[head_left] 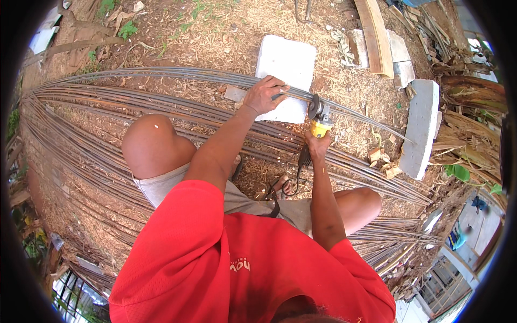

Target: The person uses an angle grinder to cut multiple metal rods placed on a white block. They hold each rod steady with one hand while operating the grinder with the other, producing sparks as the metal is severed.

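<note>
My left hand [264,97] is closed round a bundle of long thin steel rods [215,77], where they cross a white block [285,62]. Just right of the block, my right hand [318,144] grips a yellow angle grinder [321,129]. Its dark disc [314,106] sits against the rods, and small sparks fly down towards my legs. A black cord [298,175] runs from the grinder towards my foot. Beyond the disc, the rod ends reach a pale concrete slab [420,129] at the right.
More rusty rods [177,107] lie in long bundles under and beside my legs, gathering at the far left. A wooden plank [375,37] and several blocks lie at the back right. Dry husks [463,129] border the right side. Wood shavings cover the soil [210,37].
</note>
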Motion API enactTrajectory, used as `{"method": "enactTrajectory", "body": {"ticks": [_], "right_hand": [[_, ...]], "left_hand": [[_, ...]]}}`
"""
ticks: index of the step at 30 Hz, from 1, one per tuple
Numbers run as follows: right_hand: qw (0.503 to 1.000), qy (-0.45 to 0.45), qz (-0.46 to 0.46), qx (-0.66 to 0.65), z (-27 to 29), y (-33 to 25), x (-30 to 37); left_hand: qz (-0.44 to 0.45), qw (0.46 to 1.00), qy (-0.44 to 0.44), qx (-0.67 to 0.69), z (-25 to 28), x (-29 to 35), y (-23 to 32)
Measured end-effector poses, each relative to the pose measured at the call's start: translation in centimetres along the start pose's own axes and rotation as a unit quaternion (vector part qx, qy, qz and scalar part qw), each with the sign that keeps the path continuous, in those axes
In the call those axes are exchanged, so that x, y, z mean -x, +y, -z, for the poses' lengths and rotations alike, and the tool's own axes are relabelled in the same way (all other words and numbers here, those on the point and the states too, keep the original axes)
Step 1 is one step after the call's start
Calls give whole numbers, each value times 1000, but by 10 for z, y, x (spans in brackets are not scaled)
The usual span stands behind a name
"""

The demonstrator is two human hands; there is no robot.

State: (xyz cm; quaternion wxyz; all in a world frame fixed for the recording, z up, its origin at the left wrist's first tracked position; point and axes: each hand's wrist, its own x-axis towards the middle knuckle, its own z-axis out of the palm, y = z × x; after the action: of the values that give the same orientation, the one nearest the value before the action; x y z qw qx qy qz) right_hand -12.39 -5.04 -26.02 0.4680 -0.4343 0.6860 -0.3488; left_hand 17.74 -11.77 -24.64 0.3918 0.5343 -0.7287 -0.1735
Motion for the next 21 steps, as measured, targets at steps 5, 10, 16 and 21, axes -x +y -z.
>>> {"method": "enactTrajectory", "body": {"ticks": [5,10,16,21], "right_hand": [[996,12,-64,-59,-2,-6,-1],[998,3,-46,-34,0,-12,-2],[998,5,0,-58,-3,5,-5],[999,10,-8,-41,-3,-3,-4]], "left_hand": [[0,1000,-1,-1,-1,1,-1],[8,1000,-14,-13,0,1,0],[6,1000,-7,11,1,1,0],[-9,1000,11,26,0,0,-1]]}}
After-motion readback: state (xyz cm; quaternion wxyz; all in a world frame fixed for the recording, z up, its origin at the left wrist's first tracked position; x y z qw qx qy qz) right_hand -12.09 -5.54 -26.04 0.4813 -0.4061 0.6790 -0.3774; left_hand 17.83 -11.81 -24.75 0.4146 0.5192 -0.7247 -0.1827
